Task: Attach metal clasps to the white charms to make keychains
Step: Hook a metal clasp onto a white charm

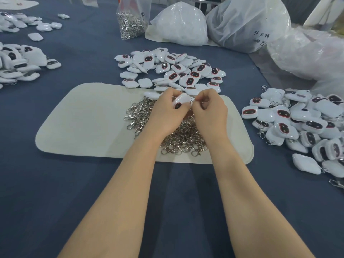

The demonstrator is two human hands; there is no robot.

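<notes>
Well left of the grip, two heaps of glossy, rounded white charms (20, 66) lay on the blue cloth bench (61, 192). One cream felt mat (83, 123) with rounded corners ran under the grip and carried one tangled pile of shiny metal clasps (178, 138) directly below it. The left hand (163, 113) curled its grip round one held charm (182, 101). The charm's long axis slanted from lower left up to the right, with its dark oval face at the lower-left end. The right hand (211, 110) pinched a small metal ring (192, 99) at the charm's upper-right end. Beyond the grip sat one heap of loose charms (171, 69) and one clear bag of clasps (131, 25). Right of the grip lay one heap of charms with clasps (297, 123), too many to count.
</notes>
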